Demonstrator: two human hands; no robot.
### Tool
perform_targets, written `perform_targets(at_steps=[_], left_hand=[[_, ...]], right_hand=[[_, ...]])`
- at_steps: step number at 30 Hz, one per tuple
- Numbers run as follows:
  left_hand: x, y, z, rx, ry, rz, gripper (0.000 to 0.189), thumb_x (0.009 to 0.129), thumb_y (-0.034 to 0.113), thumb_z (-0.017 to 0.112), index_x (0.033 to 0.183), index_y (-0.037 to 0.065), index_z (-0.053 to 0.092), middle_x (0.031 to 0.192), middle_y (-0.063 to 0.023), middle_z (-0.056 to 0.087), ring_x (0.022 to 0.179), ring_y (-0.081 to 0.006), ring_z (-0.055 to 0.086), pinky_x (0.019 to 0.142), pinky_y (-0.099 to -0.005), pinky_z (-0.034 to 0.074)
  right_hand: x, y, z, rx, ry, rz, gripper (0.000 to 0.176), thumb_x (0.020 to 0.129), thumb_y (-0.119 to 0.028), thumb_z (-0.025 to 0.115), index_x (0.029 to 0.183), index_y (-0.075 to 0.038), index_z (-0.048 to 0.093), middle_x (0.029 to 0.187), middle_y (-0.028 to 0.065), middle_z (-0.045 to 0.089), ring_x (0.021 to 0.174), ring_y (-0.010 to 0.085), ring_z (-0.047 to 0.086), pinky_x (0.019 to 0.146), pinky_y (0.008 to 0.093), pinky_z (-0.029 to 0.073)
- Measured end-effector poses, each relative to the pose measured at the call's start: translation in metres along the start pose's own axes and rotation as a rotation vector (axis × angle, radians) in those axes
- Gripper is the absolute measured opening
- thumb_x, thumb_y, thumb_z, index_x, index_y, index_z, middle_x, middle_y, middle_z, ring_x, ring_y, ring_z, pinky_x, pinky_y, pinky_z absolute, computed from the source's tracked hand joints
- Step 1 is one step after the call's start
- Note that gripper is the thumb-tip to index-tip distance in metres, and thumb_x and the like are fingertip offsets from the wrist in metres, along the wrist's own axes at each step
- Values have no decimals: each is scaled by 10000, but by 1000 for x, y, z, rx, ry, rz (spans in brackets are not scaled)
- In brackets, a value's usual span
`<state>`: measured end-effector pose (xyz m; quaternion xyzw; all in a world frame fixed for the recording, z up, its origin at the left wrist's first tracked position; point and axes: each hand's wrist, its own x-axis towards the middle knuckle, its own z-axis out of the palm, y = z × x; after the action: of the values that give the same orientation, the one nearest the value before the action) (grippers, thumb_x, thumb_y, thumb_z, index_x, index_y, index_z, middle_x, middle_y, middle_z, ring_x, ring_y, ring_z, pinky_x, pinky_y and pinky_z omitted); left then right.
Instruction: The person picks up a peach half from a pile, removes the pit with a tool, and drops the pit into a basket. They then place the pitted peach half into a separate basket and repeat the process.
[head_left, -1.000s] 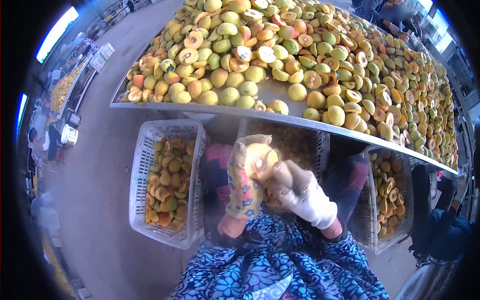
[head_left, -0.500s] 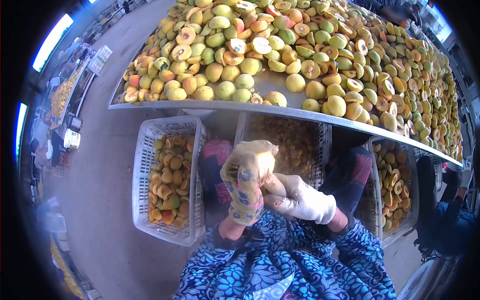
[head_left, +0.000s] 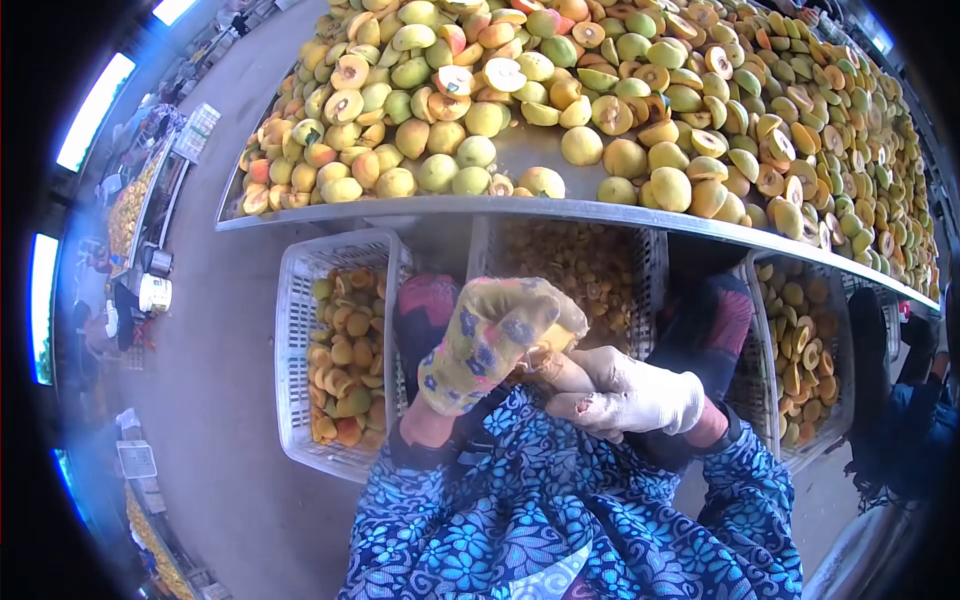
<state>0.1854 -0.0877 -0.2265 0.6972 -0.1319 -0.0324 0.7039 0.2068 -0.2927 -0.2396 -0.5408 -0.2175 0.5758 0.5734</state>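
My left hand (head_left: 488, 345), in a worn floral glove, is curled around a yellow peach half (head_left: 572, 318) that shows past its fingers. Against it, my right hand (head_left: 640, 392), in a white glove with soiled fingertips, is closed with the thumb pointing at the fruit. Whatever the right fingers grip is hidden. Both hands are held over my lap, in front of a white crate (head_left: 655, 290) with brownish fruit scraps (head_left: 590, 265) in it. Beyond them, a metal table (head_left: 540, 160) carries a large heap of halved peaches (head_left: 450, 100).
A white crate (head_left: 290, 350) of peach halves stands on the floor at left, another (head_left: 765, 370) at right. The table's metal edge (head_left: 420, 207) runs across just beyond my hands. A co-worker's dark sleeve (head_left: 910, 430) shows at far right. More fruit tables stand at far left.
My left hand has tipped over to the right, and the yellow peach half now shows more beside its fingers. My right hand has shifted slightly right. The whole view has shifted a little.
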Motion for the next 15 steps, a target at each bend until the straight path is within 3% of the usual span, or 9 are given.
perform_targets(at_steps=[2, 4, 8, 10, 12, 14, 15], left_hand=[[2, 10, -7, 3, -32, 34, 359, 971, 293, 592, 883, -37, 704, 829, -86, 685, 746, -120, 622, 655, -268, 487], [7, 12, -14, 68, -237, -84, 397, 960, 337, 603, 884, -39, 703, 814, -87, 684, 731, -117, 622, 639, -273, 490], [-5, 2, -3, -135, -58, -41, 298, 899, 298, 674, 923, 3, 710, 870, -77, 712, 722, -130, 642, 644, -271, 508], [-11, 6, 4, -130, 184, -12, 336, 918, 328, 655, 916, -4, 709, 841, -70, 712, 723, -123, 649, 637, -261, 507], [-13, 5, 4, -210, 212, 2, 357, 944, 326, 629, 914, -21, 702, 835, -65, 712, 738, -113, 652, 651, -248, 506], [-12, 12, 4, 29, 243, -139, 437, 976, 366, 564, 880, -37, 701, 749, -47, 664, 677, -80, 592, 592, -239, 469], [-10, 10, -5, 69, 148, -175, 430, 990, 349, 546, 873, -35, 701, 750, -41, 664, 670, -71, 579, 585, -239, 463]], right_hand=[[-1, 5, 0, -29, -19, 27, 448, 930, -465, 620, 1048, -40, 542, 644, -35, 487, 507, 49, 479, 449, 214, 420], [4, 30, -2, 369, -274, -119, 365, 949, -436, 614, 940, -83, 521, 626, -49, 464, 479, 42, 452, 408, 205, 384], [11, 25, 7, 629, -370, 25, 303, 965, -380, 610, 921, -109, 483, 619, -49, 460, 457, 43, 428, 378, 204, 343], [14, 22, 10, 564, -330, -25, 321, 960, -391, 615, 947, -97, 485, 622, -49, 459, 460, 45, 429, 386, 208, 348], [17, 18, 11, 495, -293, -67, 343, 955, -402, 619, 972, -86, 487, 625, -49, 459, 463, 47, 431, 394, 211, 353], [22, 13, 9, 183, -91, -72, 409, 936, -436, 641, 1015, -62, 497, 633, -45, 458, 475, 53, 441, 416, 217, 369], [24, 12, 11, 102, -26, -80, 458, 915, -455, 666, 1033, -41, 507, 641, -40, 461, 486, 56, 449, 432, 219, 382]])
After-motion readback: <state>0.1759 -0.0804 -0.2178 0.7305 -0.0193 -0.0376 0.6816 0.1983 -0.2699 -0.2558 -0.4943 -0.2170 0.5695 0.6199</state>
